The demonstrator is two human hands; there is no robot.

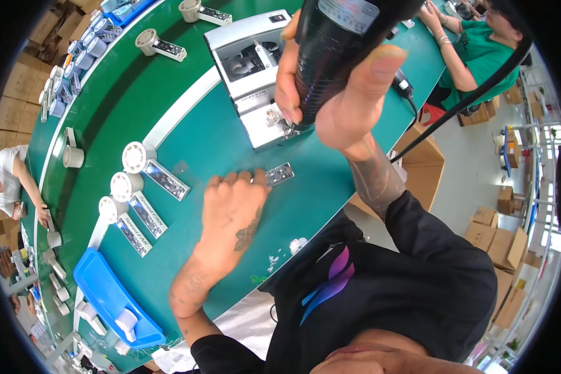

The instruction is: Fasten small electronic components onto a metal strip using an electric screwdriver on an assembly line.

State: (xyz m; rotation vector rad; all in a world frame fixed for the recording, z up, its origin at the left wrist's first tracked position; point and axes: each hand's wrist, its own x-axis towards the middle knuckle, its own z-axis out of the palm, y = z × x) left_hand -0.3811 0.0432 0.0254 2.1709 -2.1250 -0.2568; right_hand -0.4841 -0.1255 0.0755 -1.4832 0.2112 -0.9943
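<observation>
My right hand (361, 96) is wrapped round a black electric screwdriver (327, 65), its cord trailing down to the right. The screwdriver's tip is at the front of a white screw feeder (246, 28), close to its small metal outlet. My left hand (230, 209) is closed over a handheld fan (280, 175) lying on the green table. Only the fan's handle end with an exposed circuit board shows; the rest is under my fingers. To the left of that hand lie three white fans (167, 179) with open handles, their round heads resting by a white rail.
A green conveyor (187, 59) carrying spaced fans curves past the table (215, 299). At lower left is a blue tray (93, 274) with fan parts. Another corded black tool (402, 84) lies beyond my right hand. Co-workers (492, 59) sit nearby; an open carton (427, 162) stands right.
</observation>
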